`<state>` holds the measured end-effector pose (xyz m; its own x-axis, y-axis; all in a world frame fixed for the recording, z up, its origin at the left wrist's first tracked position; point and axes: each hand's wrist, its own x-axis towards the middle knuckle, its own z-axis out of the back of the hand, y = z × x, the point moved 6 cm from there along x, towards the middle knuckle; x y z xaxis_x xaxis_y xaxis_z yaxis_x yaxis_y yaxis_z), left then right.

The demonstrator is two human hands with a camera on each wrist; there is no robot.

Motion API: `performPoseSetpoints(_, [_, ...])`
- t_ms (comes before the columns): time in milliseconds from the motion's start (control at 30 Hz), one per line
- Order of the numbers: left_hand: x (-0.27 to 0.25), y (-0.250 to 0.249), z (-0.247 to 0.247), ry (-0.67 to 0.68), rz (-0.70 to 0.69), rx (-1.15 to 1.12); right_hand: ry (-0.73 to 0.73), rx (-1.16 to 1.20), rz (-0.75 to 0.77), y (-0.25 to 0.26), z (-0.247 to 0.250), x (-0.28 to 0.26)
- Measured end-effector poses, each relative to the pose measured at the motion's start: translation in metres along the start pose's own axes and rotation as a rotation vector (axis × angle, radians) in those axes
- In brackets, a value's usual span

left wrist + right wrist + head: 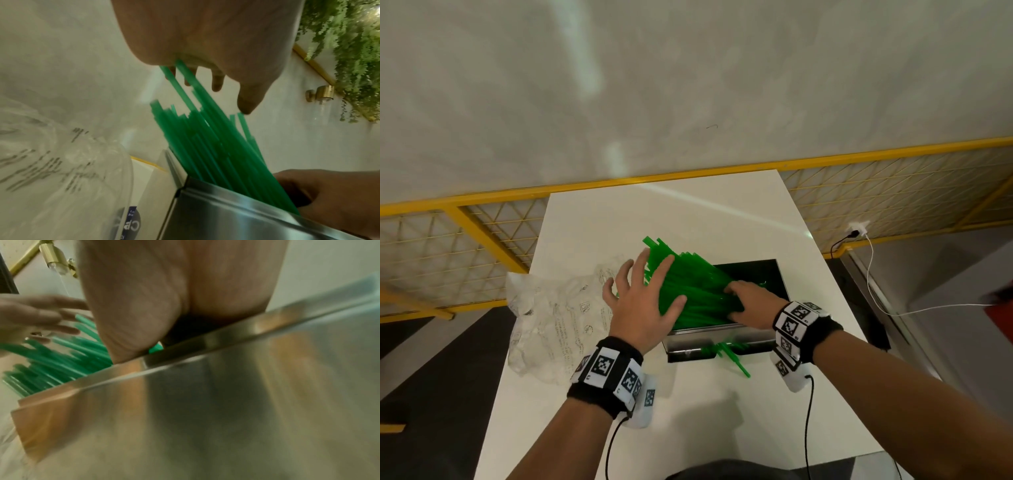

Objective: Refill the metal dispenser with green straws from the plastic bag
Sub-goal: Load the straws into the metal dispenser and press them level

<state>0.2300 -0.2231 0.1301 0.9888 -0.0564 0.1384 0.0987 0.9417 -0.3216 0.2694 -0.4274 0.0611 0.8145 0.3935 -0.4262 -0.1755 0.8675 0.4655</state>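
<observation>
Fingers of the right hand (751,301) curl down over the lower end of the bundle of thin green plastic straws (688,284), pressing it into the open top of the rectangular brushed-metal dispenser (722,337) at the centre of the head view; how firmly it pinches I cannot tell. The left hand (645,301) lies spread with straight fingers against the bundle's upper left side, steadying it. Most straws lean up and left out of the box, fanned and uneven; a few poke from the slot at its lower front. They look light, smooth and slippery against each other, likely to splay or slide, so cupping the whole bundle near its middle seems safest. The crumpled clear plastic bag (551,315) lies just left on the white table (722,411).
</observation>
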Motion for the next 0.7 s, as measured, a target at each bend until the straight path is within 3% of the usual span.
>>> performPoseSetpoints(100, [-0.008,0.004,-0.004,0.005,0.078,-0.36,0.022,-0.011,0.013,0.002,-0.003,0.002])
performPoseSetpoints(167, [-0.013,-0.002,-0.013,0.055,0.054,-0.565,0.016,-0.01,0.016,0.004,-0.004,0.003])
performPoseSetpoints(333, [-0.013,-0.006,-0.017,0.088,-0.035,-0.612,0.021,-0.049,0.025,0.007,-0.003,0.005])
performPoseSetpoints(433, [-0.01,0.0,-0.006,-0.047,-0.036,-0.475,0.032,-0.058,0.022,0.009,-0.002,0.006])
performPoseSetpoints(500, [-0.009,0.012,0.002,-0.209,0.097,-0.443,0.027,-0.044,0.017,0.009,-0.001,0.005])
performPoseSetpoints(567, [-0.011,0.027,0.006,-0.313,0.283,-0.59,0.022,-0.016,0.017,0.008,-0.001,0.003])
performPoseSetpoints(633, [-0.012,0.027,-0.001,-0.234,0.361,-0.825,0.018,0.015,0.019,0.008,-0.001,0.001])
performPoseSetpoints(700, [-0.014,0.014,-0.015,-0.023,0.314,-0.863,0.027,0.051,0.016,0.007,-0.001,0.001])
